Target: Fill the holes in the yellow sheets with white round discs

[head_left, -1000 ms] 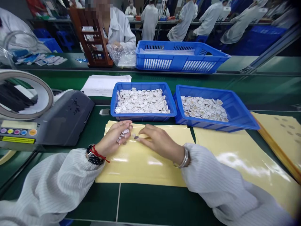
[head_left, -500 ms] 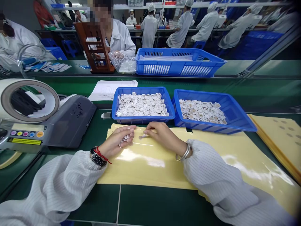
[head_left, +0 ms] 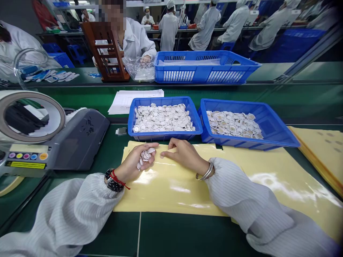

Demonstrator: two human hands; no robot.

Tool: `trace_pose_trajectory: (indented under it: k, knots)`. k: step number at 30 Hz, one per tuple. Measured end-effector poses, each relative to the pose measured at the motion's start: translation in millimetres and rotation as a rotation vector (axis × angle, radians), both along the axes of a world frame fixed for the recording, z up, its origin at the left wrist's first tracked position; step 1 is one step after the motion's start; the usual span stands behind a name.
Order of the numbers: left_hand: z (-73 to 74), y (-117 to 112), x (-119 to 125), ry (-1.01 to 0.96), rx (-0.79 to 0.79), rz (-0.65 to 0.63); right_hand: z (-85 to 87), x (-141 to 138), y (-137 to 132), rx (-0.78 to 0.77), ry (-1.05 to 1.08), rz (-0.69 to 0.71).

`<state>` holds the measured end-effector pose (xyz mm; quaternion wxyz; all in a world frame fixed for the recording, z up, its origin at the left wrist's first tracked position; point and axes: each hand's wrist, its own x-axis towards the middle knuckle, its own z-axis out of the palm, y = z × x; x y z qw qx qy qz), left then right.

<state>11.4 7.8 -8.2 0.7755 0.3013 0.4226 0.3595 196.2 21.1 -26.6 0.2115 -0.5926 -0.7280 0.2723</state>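
Left hand (head_left: 131, 161) is curled round a bunch of white discs (head_left: 146, 156), right hand (head_left: 185, 155) has thumb and finger parted over the yellow sheet (head_left: 166, 194), 2 blue bins (head_left: 166, 136) on the far side.

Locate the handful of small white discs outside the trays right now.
In the head view, the handful of discs sits in the left hand, left of centre, over the yellow sheets and on the near side of the left blue disc tray.
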Motion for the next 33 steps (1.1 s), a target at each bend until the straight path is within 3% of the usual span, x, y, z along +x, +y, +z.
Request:
trace_pose_trajectory:
  k: [4,8,13,33]
  knots:
    - [-4.0,-1,0,0.082,0.081,-0.044,1.1,4,4,-0.133,0.326,-0.004]
    - [-6.9,-2,3,0.192,0.121,-0.052,1.3,-3,0,-0.114,0.451,-0.079]
    - [-6.8,-2,4,0.232,0.126,-0.065,-5.1,-14,-7,-0.015,0.401,-0.123]
    - [-9.6,0,2,0.240,0.111,-0.118,-6.7,-21,-12,-0.004,0.246,-0.150]
